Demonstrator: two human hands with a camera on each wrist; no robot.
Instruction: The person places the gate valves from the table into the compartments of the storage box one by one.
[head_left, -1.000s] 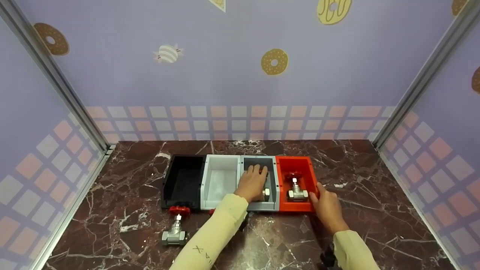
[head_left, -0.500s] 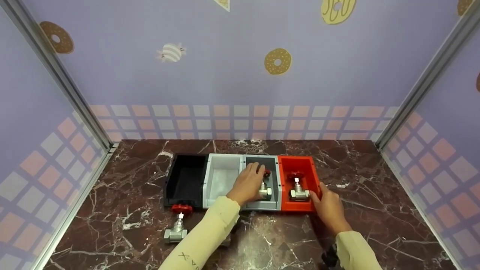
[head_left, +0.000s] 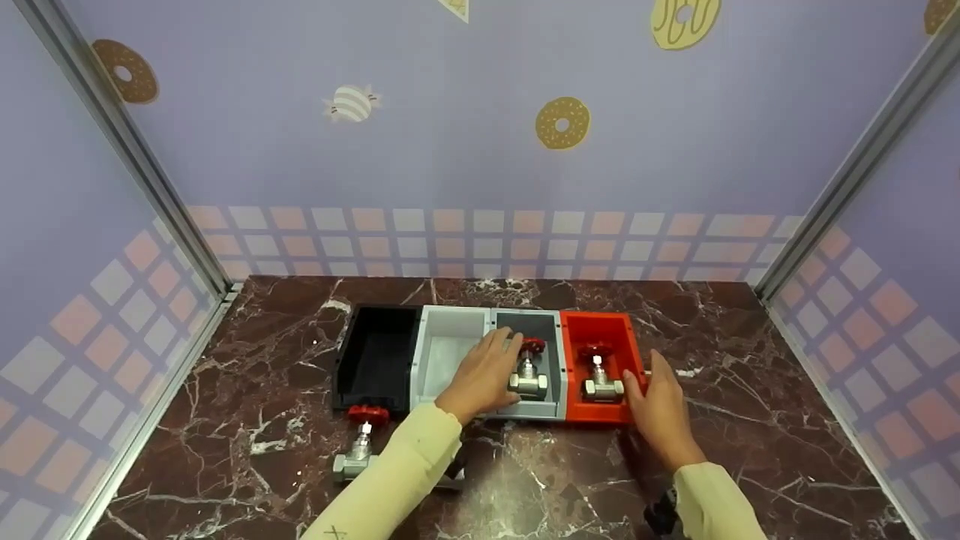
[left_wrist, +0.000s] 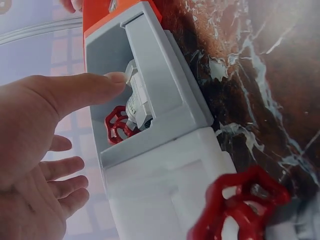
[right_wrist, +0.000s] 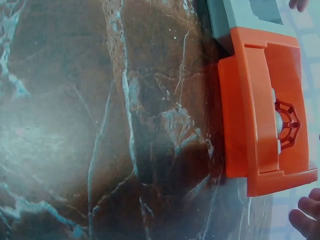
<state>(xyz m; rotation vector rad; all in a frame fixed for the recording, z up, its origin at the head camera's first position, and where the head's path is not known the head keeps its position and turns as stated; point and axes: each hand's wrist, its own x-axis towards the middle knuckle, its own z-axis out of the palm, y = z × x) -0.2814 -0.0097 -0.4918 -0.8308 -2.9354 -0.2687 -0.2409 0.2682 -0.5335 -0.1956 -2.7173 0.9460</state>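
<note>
My left hand hovers over the left side of the grey bin, fingers extended. A metal gate valve with a red handwheel lies in that bin. In the left wrist view the thumb reaches close to the valve's body; whether it touches, I cannot tell. My right hand is at the right wall of the red bin, thumb and fingers spread and not curled round it. Inside the red bin lies another valve, also with a red handwheel.
Left of the grey bin, the white bin and black bin complete the row on the marble-patterned table. A valve lies before the black bin. My left sleeve mostly hides another metal piece. Patterned walls surround the table.
My left hand has let go of the valve in the grey bin and drawn back leftward, uncovering it. My right hand's fingers have loosened from the red bin's wall.
</note>
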